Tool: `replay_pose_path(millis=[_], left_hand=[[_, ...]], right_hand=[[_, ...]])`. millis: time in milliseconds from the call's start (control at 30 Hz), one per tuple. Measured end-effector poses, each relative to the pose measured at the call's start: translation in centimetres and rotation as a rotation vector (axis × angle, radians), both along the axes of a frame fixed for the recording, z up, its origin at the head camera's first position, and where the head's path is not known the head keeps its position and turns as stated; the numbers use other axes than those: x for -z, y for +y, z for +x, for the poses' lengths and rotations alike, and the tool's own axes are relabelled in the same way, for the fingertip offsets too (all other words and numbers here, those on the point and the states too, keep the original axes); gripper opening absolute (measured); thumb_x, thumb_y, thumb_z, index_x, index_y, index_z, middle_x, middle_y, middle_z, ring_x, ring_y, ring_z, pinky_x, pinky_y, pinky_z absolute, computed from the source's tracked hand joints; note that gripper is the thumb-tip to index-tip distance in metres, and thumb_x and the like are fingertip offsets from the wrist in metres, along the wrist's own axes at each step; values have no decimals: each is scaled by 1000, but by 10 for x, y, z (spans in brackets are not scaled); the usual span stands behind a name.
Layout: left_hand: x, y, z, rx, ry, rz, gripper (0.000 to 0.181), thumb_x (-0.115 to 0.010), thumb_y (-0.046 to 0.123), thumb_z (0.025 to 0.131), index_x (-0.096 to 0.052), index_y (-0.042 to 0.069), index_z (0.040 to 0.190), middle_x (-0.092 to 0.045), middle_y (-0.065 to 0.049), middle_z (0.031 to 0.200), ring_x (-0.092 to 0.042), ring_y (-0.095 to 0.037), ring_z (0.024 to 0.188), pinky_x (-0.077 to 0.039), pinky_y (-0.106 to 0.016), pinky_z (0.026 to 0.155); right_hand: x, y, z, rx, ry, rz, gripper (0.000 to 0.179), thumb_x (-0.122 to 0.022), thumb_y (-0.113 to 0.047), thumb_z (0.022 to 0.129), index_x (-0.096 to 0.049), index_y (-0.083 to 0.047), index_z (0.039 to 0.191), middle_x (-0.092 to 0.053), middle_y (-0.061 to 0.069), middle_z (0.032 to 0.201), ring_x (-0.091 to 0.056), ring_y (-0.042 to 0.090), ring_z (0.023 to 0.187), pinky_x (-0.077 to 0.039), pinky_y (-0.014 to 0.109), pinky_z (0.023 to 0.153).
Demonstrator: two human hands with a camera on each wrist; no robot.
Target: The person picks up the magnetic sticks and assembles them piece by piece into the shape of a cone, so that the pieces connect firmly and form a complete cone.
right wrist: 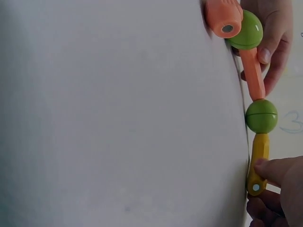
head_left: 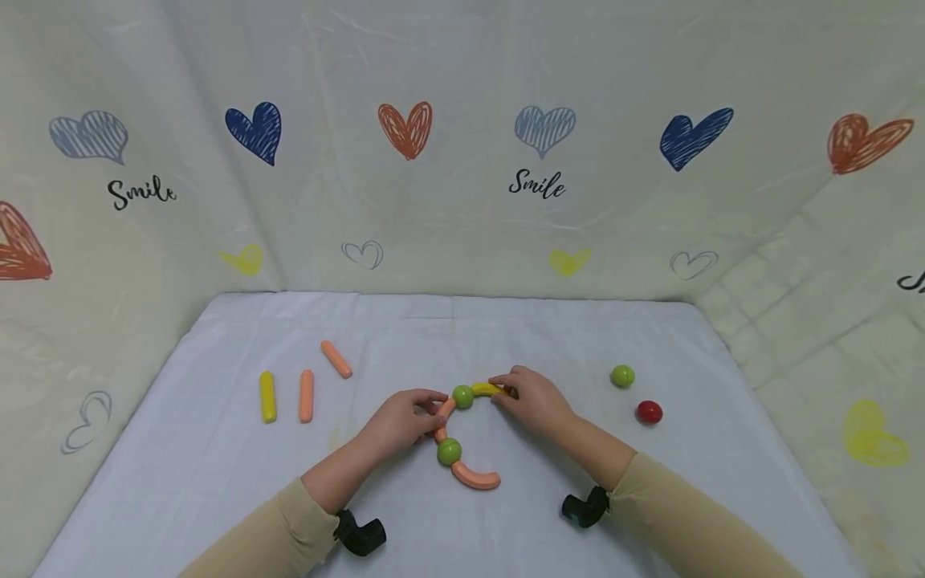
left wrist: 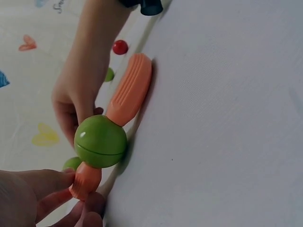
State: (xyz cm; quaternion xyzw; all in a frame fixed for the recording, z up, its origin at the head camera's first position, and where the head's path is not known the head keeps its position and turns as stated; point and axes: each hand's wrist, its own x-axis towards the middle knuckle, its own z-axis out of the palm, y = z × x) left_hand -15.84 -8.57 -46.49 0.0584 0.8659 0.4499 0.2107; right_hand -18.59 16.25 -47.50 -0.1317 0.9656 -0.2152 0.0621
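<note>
A chain of magnetic toy rods and balls lies in the middle of the table. My left hand (head_left: 405, 419) pinches its orange rod (left wrist: 87, 180) between thumb and fingers. That rod joins an upper green ball (head_left: 463, 396) to a lower green ball (head_left: 449, 451). From the lower ball a curved orange rod (head_left: 477, 478) runs out to the right, its free end showing a round metal disc in the right wrist view. On the upper ball's right side sits a curved yellow rod (right wrist: 260, 147), whose outer end my right hand (head_left: 536, 403) grips with thumb and fingers.
On the left lie a straight yellow rod (head_left: 268, 397) and two loose orange rods, one upright in view (head_left: 307, 396) and one slanted (head_left: 336, 359). To the right sit a loose green ball (head_left: 622, 376) and a red ball (head_left: 649, 413). A heart-printed sheet (head_left: 462, 217) hangs behind the table.
</note>
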Motion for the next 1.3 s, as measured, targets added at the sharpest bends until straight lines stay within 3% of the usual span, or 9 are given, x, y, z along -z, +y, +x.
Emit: replay_pose_path(millis=[667,1000,1300], left_hand=[[4,4,3,-38,11,17,36,-73,21,90,-67,15,125,-64,-2,100,-59,-16,65,-50,-29,61],[1,3,7,-57,-30,28,38,-74,21,90,-65,13,126,-63,-3,101,-60,-17,62,-51,-30,58],[-1,1,0,-25,66,-78,41,-74,31,90,-65,18,127,-64,3,99,-56,-16,88,-48,-34,75]], right_hand=[[-1,-4,3,4,67,23,28,-72,-21,92,-72,-14,120,-52,-5,82,-45,12,70,-41,28,63],[-1,-4,3,-4,78,0,28,-73,-22,92,-73,-16,120,-51,-6,82,-44,11,69,-40,28,61],[1,-3,0,4,47,-21,28,-75,-25,90,-73,-17,117,-54,-8,83,-47,10,71,-43,28,64]])
